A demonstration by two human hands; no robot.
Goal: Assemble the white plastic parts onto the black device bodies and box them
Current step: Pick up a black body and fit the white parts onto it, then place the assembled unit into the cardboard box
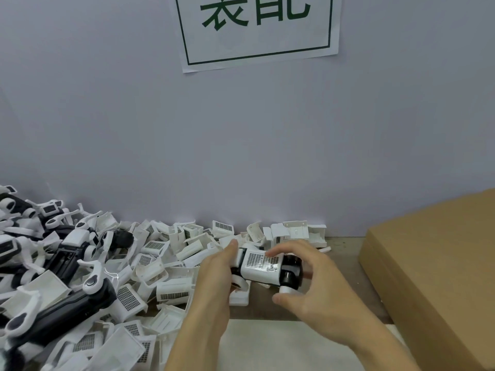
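My left hand [214, 274] grips one end of a black device body [290, 271] that already wears a white plastic part [261, 266] with a gridded face, holding it just above the bench [345, 253]. My right hand [313, 285] curls over the other end, fingertips on the white part and thumb below the body's black end. A heap of loose white parts [150, 266] and black bodies [72, 309] lies to the left, and a cardboard box [434, 266] sits at the right.
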